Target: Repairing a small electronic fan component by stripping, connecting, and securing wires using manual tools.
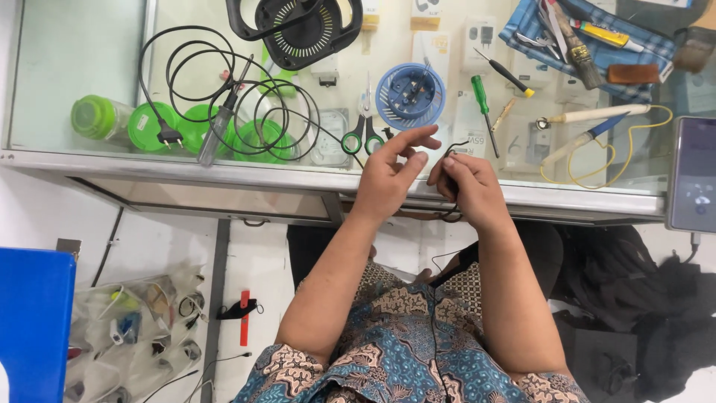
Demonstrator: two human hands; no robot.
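Right hand (468, 183) grip is pinching a thin black wire (450, 153) at the desk's (224, 177) near edge; left hand (389, 173) is hovering just beside it, fingers spread, holding nothing. Work looks early — wire unattached, blue round part (409, 95) and scissors (363, 128) sitting apart behind. Desk is crowded; free room only along the near edge.

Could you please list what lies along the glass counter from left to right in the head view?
Green bottle → black coiled power cable → green-handled scissors → blue round fan part → green-handled screwdriver → white soldering iron with yellow cord → phone.
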